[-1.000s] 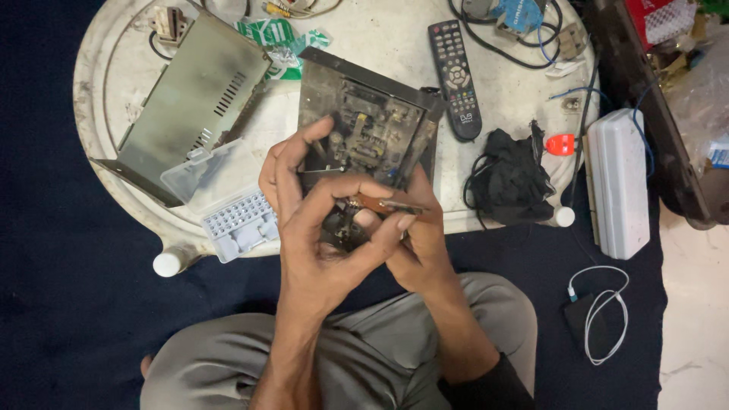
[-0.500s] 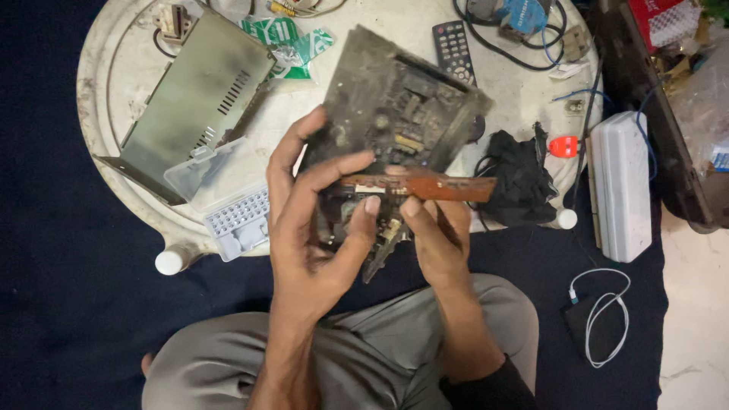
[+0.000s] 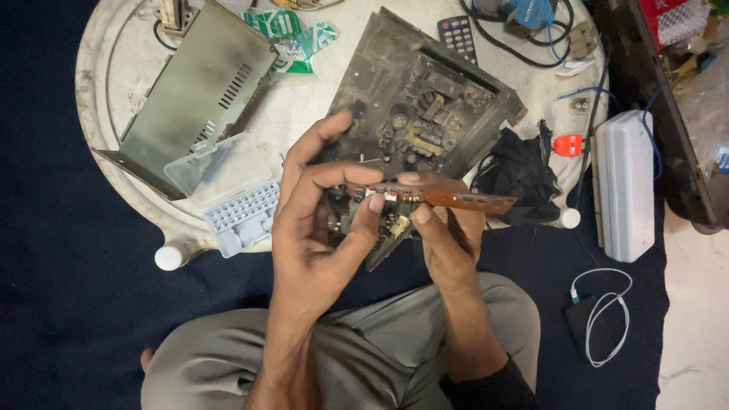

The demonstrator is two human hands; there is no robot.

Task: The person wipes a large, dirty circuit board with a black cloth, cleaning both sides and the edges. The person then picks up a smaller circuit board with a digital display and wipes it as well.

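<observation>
left hand [image 3: 323, 220] curled on chassis [image 3: 425, 121] | right hand [image 3: 448, 235] pinching brown board [image 3: 463, 199] (thumb on top)

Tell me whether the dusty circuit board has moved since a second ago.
Yes. The dusty circuit board has tilted and shifted up and right across the round white table, now covering much of the black remote.

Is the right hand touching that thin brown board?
Touching. The head view shows the right hand with its fingers wrapped under the thin brown board and its thumb pressing on top.

A narrow brown circuit strip [image 3: 456, 197] lies level (edge-on) across a dusty, tilted dark circuit board [image 3: 425, 114].
</observation>
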